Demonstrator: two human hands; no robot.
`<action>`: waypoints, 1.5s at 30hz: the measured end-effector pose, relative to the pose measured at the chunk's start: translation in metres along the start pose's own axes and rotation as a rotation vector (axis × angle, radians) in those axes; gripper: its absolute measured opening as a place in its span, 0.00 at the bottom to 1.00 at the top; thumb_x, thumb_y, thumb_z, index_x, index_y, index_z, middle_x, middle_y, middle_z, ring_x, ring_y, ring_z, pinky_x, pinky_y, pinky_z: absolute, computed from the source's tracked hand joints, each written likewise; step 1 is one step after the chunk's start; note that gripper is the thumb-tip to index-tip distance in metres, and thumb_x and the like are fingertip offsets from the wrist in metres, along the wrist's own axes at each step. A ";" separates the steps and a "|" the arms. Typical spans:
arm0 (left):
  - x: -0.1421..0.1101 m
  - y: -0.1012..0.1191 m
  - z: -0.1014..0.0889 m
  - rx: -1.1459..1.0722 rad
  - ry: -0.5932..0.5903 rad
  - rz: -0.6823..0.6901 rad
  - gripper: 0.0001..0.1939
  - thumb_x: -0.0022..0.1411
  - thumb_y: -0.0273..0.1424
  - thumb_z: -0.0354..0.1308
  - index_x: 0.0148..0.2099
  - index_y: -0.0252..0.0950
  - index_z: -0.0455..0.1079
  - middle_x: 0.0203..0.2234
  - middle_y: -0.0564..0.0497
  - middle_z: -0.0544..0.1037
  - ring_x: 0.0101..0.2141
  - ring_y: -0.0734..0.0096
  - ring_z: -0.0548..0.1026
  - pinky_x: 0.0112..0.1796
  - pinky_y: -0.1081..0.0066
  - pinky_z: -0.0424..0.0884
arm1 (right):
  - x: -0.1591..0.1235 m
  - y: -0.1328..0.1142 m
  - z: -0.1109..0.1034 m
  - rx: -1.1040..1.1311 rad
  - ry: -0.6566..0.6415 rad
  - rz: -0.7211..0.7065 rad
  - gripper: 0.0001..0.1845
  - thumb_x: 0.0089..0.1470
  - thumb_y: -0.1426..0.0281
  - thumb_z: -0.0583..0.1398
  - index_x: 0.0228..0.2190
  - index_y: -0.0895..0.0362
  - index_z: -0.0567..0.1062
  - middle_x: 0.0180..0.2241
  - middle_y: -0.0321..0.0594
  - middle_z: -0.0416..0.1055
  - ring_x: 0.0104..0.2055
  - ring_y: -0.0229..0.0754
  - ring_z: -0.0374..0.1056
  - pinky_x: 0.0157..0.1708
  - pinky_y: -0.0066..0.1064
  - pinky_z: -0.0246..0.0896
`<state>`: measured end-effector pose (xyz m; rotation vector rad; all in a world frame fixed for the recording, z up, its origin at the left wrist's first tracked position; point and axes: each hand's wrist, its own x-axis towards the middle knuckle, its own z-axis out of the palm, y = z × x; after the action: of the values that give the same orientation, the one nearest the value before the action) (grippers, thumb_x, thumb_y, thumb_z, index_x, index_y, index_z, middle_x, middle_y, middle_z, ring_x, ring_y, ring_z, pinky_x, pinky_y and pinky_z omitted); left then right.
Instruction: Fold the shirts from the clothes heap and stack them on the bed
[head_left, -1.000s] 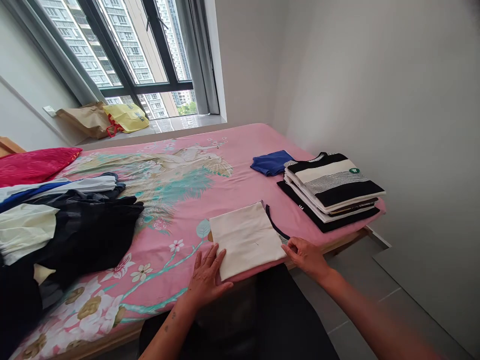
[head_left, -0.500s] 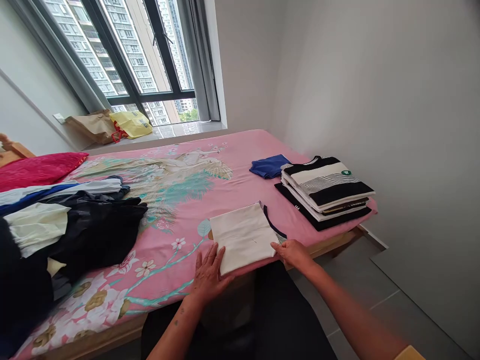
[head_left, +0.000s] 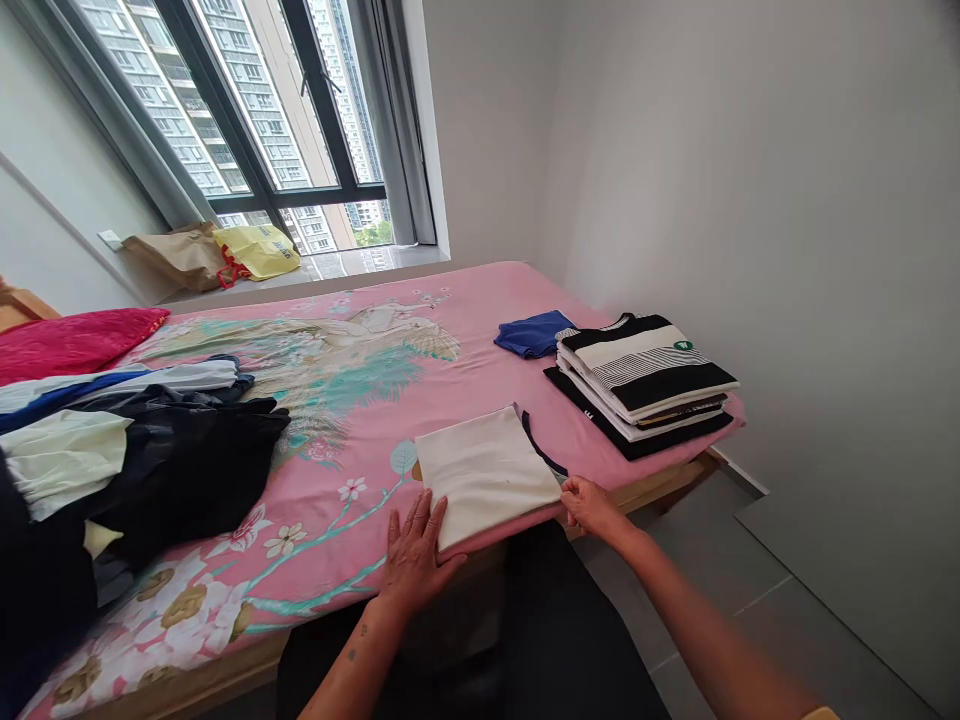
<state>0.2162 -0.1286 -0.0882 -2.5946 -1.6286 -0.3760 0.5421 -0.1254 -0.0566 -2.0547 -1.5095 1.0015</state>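
A folded cream shirt (head_left: 484, 467) with a dark collar edge lies near the front edge of the pink flowered bedsheet (head_left: 352, 370). My left hand (head_left: 414, 555) rests flat at the shirt's near left corner, fingers spread. At the near right corner, my right hand (head_left: 591, 503) has its fingers curled on the shirt's edge. A stack of folded shirts (head_left: 643, 380), striped black and white on top, sits to the right near the bed's corner.
A folded blue cloth (head_left: 531, 332) lies behind the stack. A heap of unfolded dark and pale clothes (head_left: 135, 450) covers the left of the bed, beside a red pillow (head_left: 71, 338). Paper and yellow bags (head_left: 217, 252) sit on the windowsill. The grey wall is close on the right.
The view has shifted slightly. My right hand has slid a little along the shirt's near right edge. My left hand stays flat at the left corner.
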 end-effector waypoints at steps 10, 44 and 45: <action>0.000 0.001 -0.001 0.008 -0.029 -0.023 0.41 0.53 0.50 0.54 0.65 0.39 0.48 0.63 0.42 0.51 0.61 0.55 0.52 0.59 0.49 0.38 | 0.005 -0.006 -0.003 -0.244 0.173 -0.060 0.25 0.49 0.46 0.53 0.23 0.56 0.69 0.24 0.40 0.71 0.29 0.42 0.66 0.26 0.28 0.49; 0.008 0.005 -0.009 -0.184 0.159 -0.063 0.24 0.63 0.39 0.46 0.61 0.39 0.57 0.62 0.43 0.55 0.61 0.59 0.54 0.58 0.53 0.49 | -0.017 -0.034 0.006 -0.011 0.435 -0.575 0.15 0.55 0.70 0.49 0.42 0.56 0.69 0.44 0.45 0.68 0.48 0.43 0.64 0.49 0.37 0.59; 0.013 0.010 -0.012 -0.201 0.179 -0.060 0.22 0.65 0.36 0.43 0.60 0.40 0.59 0.62 0.44 0.55 0.61 0.61 0.53 0.58 0.54 0.49 | -0.022 -0.046 0.014 -0.052 0.403 -0.669 0.16 0.57 0.70 0.48 0.46 0.56 0.68 0.48 0.45 0.66 0.53 0.43 0.61 0.53 0.39 0.55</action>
<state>0.2284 -0.1233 -0.0724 -2.5625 -1.6884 -0.7896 0.4984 -0.1321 -0.0278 -1.4717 -1.8017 0.2752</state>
